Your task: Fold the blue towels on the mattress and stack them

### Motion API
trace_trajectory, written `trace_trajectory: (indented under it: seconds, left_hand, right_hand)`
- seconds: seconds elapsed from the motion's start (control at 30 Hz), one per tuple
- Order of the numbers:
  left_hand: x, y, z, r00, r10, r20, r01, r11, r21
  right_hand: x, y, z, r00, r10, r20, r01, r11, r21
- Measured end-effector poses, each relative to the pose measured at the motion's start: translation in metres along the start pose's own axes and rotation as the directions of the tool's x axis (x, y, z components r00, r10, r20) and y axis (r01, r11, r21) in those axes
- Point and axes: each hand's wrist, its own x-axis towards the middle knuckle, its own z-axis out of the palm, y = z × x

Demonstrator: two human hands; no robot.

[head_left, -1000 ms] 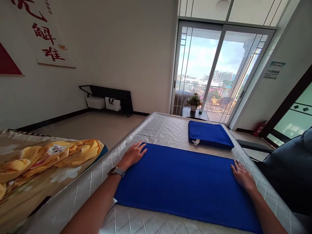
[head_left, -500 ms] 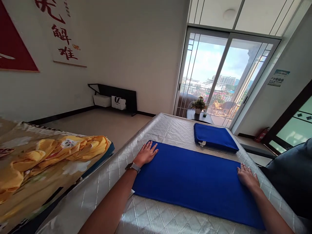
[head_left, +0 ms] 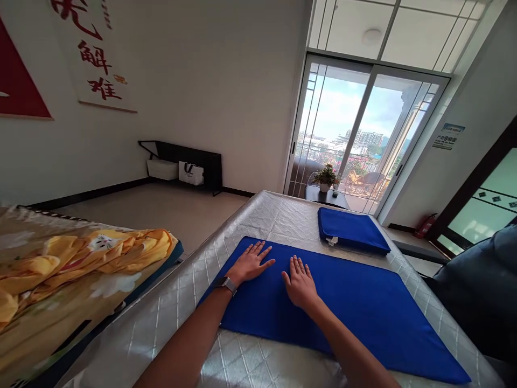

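Note:
A large flat blue fabric panel, oblong with straight edges, lies spread on the silvery quilted mattress. My left hand rests palm down on the panel's left part, fingers stretched and thumb apart; a watch is on that wrist. Just to its right, my right hand lies flat on the panel too, its fingers extended. Neither hand grips anything. Beyond the panel sits a stack of folded blue fabric with a white tag at its near corner. My right forearm covers part of the panel's near edge.
To the left is another bed with a floral cover and rumpled yellow cloth. A dark table holds a potted plant near the sliding glass door. A black leather-like seat stands close on the right.
My right hand has moved left from the panel's right edge to beside my left hand. My left hand has shifted slightly right, further onto the fabric. The panel's outer corners show more fully.

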Motion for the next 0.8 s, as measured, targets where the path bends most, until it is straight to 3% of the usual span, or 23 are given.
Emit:
trace_trajectory:
  seconds: [0.13, 0.3, 0.47, 0.67, 0.8]
  left_hand:
    - [0.002, -0.003, 0.003, 1.0, 0.005, -0.006, -0.005, 1.0, 0.003]
    - [0.003, -0.001, 0.0, 1.0, -0.001, 0.026, 0.001, 1.0, -0.006]
    - [-0.001, 0.003, -0.006, 0.999, -0.001, 0.043, 0.002, 1.0, -0.016]
    - [0.0, 0.0, -0.004, 0.998, -0.025, 0.054, 0.025, 1.0, 0.0]
    - [0.002, -0.002, -0.003, 0.999, -0.014, 0.049, 0.013, 1.0, 0.004]
  right_hand:
    - [0.0, -0.006, 0.006, 0.999, -0.006, 0.038, 0.006, 1.0, 0.013]
    - [-0.013, 0.043, -0.006, 0.996, 0.068, 0.057, -0.066, 0.997, -0.041]
    - [-0.04, 0.127, -0.022, 0.977, 0.208, 0.038, -0.202, 0.971, -0.128]
    - [-0.078, 0.253, -0.028, 0.919, 0.391, -0.057, -0.394, 0.895, -0.21]
    - [-0.098, 0.316, -0.032, 0.882, 0.459, -0.105, -0.471, 0.859, -0.2]
